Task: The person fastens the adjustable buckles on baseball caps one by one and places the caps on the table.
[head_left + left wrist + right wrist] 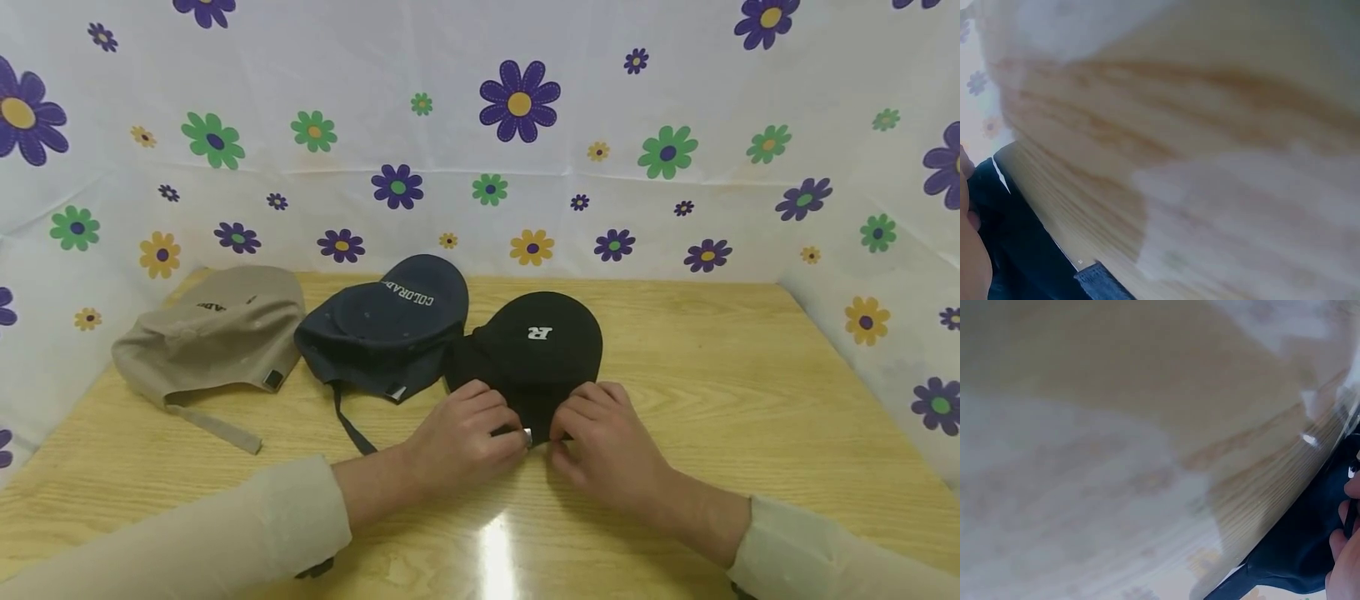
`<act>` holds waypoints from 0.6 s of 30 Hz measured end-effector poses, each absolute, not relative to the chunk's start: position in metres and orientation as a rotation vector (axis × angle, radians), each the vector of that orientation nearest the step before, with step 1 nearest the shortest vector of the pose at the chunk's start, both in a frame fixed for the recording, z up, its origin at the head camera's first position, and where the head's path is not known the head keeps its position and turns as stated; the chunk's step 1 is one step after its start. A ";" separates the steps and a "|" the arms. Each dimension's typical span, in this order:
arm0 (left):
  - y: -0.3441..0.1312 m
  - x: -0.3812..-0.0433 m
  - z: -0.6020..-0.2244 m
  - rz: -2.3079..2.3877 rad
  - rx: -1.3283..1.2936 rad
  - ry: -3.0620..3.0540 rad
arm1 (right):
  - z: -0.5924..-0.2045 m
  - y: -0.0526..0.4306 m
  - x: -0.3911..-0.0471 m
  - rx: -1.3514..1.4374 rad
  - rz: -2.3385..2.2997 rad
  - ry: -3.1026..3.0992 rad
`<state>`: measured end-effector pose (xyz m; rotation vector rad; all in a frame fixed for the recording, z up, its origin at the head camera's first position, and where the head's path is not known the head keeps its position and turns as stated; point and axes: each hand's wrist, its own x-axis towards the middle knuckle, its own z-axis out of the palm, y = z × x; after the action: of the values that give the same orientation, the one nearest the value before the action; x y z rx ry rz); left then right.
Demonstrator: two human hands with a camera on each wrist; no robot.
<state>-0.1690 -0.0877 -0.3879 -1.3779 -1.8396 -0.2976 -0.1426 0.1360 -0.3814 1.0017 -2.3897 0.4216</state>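
A black baseball cap [558, 358] with a white letter R lies on the table, its rounded brim toward the back wall. At the cap's near edge, my left hand [474, 435] grips the left side, fingers curled, beside a small silvery buckle [528, 437]. My right hand [611, 442] pinches the same edge from the right. In the right wrist view, the right hand [1346, 550] holds a thin black strap against the dark fabric of the cap [1297, 544]. Only part of the left hand [974, 244] shows in the left wrist view; its fingertips are mostly hidden.
Left of the black cap lies a navy cap [375, 333] lettered COLORADO, touching or nearly touching it. Farther left rests a beige cap [225, 342]. Both have loose straps trailing toward the front. The wooden table [735, 375] ends at a white flower-print cloth [585, 208] behind and at the sides.
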 end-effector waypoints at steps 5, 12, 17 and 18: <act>-0.087 -0.169 -0.388 -0.307 -1.382 -1.835 | -0.381 0.137 -0.142 0.967 0.430 -2.417; -0.088 -0.169 -0.387 -0.315 -1.388 -1.825 | -0.381 0.136 -0.141 0.987 0.457 -2.439; -0.088 -0.168 -0.388 -0.323 -1.394 -1.821 | -0.381 0.136 -0.141 1.034 0.494 -2.437; -0.088 -0.168 -0.388 -0.326 -1.394 -1.822 | -0.382 0.135 -0.142 1.042 0.497 -2.430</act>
<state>-0.1683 -0.0880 -0.3877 -1.3943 -1.8225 -0.3255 -0.1416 0.1355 -0.3817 1.0417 -2.4301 0.4975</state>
